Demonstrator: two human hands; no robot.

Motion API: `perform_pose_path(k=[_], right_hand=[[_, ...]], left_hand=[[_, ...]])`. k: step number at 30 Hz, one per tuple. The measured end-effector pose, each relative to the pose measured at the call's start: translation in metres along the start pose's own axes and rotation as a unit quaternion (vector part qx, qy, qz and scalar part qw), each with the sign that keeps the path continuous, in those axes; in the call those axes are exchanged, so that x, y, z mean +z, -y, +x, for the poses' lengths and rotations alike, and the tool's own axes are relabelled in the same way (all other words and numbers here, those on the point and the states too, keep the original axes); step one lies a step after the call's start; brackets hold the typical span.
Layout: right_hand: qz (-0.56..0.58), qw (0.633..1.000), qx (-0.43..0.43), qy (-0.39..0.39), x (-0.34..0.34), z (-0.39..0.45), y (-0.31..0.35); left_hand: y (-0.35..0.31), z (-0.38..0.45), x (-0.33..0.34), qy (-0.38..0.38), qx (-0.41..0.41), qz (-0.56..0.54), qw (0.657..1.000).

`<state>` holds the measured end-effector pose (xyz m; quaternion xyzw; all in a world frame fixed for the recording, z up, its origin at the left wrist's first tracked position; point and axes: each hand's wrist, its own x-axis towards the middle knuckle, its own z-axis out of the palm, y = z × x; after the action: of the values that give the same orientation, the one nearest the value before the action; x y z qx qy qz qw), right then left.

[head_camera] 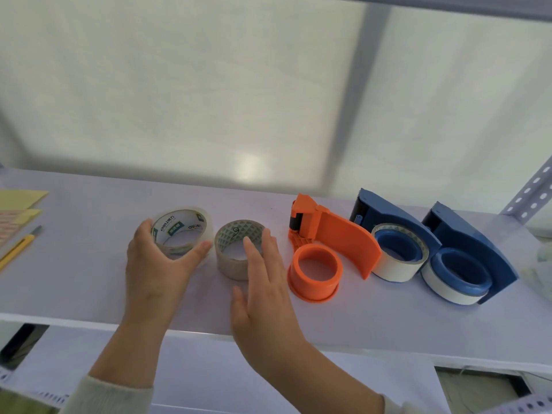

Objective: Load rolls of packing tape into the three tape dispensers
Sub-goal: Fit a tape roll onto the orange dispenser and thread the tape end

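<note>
My right hand (263, 273) is hovering open-fingered over the tan roll (239, 249) at centre frame while my left hand (155, 258) is gripping the clear roll (182, 231) beside it, and I'm risking knocking the empty orange dispenser (322, 249) askew.

A white shelf board in a metal rack, backed by a pale translucent sheet.

The shelf board (89, 294) runs left to right; behind it the translucent backing (179, 85) glows with diffuse light, brightest at a soft spot (249, 167) low in the middle. A grey bar (358, 85) shows dimly through it. A perforated upright (531, 192) stands at right.
</note>
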<state>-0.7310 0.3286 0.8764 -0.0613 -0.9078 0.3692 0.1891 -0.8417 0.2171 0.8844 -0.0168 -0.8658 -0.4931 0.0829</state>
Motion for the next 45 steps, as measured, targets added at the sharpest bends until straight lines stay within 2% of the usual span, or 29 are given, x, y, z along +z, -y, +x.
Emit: perform_pose_path(k=[4, 8, 13, 15, 18, 21, 29, 31, 34, 37, 40, 45], right_hand=[[0.026, 1.000, -0.017, -0.001, -0.011, -0.010, 0.003], [0.128, 0.989, -0.046, -0.051, -0.040, -0.015, 0.009], [0.264, 0.952, 0.030, -0.154, -0.091, -0.014, 0.014], [0.268, 0.944, 0.060, -0.180, -0.107, -0.017, 0.010], [0.232, 0.945, 0.113, -0.200, -0.117, -0.022, -0.005], [0.204, 0.943, 0.160, -0.207, -0.114, -0.026, -0.022], [0.150, 0.948, 0.236, -0.153, -0.105, -0.018, -0.044], [0.126, 0.951, 0.242, -0.147, -0.106, -0.015, -0.046], [0.118, 0.951, 0.251, -0.140, -0.109, -0.012, -0.050], [0.167, 0.932, 0.279, -0.160, -0.111, -0.013, -0.057], [0.189, 0.922, 0.294, -0.166, -0.113, -0.017, -0.061], [0.146, 0.935, 0.275, -0.173, -0.114, -0.022, -0.059]], left_hand=[[0.001, -0.001, -0.006, -0.040, 0.003, -0.001, 0.999], [-0.018, -0.025, -0.013, -0.069, 0.034, -0.090, 0.993], [-0.074, -0.087, 0.014, 0.056, 0.121, -0.184, 0.974], [-0.081, -0.100, 0.032, 0.108, 0.127, -0.193, 0.967], [-0.077, -0.110, 0.056, 0.157, 0.098, -0.186, 0.965], [-0.075, -0.116, 0.066, 0.171, 0.093, -0.160, 0.968], [-0.074, -0.118, 0.074, 0.210, 0.067, -0.119, 0.968], [-0.078, -0.116, 0.070, 0.225, 0.051, -0.139, 0.963], [-0.085, -0.109, 0.062, 0.258, -0.030, -0.256, 0.931], [-0.086, -0.109, 0.056, 0.226, -0.074, -0.338, 0.910], [-0.086, -0.111, 0.056, 0.193, -0.103, -0.332, 0.918], [-0.089, -0.120, 0.058, 0.207, -0.138, -0.303, 0.920]])
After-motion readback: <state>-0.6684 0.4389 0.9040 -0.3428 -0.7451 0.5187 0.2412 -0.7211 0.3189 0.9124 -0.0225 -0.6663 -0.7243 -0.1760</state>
